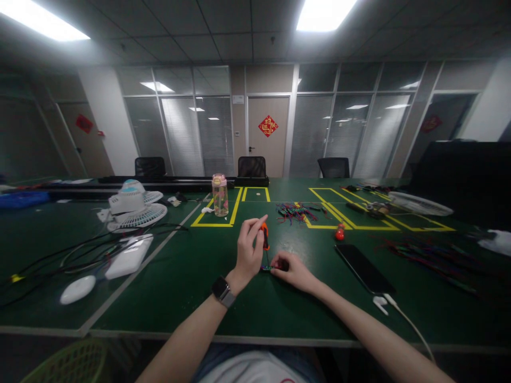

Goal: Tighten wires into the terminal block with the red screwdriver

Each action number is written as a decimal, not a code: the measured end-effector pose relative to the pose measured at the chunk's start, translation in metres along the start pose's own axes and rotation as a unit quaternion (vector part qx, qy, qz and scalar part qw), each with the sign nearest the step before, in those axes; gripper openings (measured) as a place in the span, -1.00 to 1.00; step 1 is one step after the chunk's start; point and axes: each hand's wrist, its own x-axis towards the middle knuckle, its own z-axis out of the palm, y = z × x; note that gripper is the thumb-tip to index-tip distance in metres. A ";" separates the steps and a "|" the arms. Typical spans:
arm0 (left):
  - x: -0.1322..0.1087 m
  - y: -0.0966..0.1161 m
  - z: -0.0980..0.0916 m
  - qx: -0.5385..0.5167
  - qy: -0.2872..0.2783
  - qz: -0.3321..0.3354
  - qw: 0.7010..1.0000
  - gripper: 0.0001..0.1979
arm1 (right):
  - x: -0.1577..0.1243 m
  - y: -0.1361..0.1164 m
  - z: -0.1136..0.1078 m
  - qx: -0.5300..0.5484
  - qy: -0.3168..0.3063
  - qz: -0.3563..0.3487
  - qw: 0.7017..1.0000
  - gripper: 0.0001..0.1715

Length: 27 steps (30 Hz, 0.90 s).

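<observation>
My left hand point(248, 250) is raised upright over the green table point(191, 287), fingers pinched round an orange-handled tool point(265, 236) that points down. A watch sits on that wrist. My right hand point(290, 268) rests on the table just right of it, fingers closed on a small dark part with coloured bits point(268, 268). The tool's tip meets that part.
A dark phone point(364, 267) with a white cable and earbuds lies to the right. A small red object point(339, 233), a heap of coloured wires point(296, 211), a clear bottle point(220, 195), a dismantled white fan point(133, 206), a power bank and black cables lie around. Yellow tape marks boxes.
</observation>
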 end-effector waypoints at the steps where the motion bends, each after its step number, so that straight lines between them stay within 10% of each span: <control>1: 0.000 0.000 0.000 -0.004 0.000 0.002 1.000 -0.64 | 0.000 0.000 0.000 -0.002 0.000 0.000 1.000 -0.92; 27: 0.000 -0.001 0.001 0.006 -0.015 0.006 1.000 -0.65 | 0.000 0.001 0.000 -0.011 -0.001 0.003 1.000 -0.91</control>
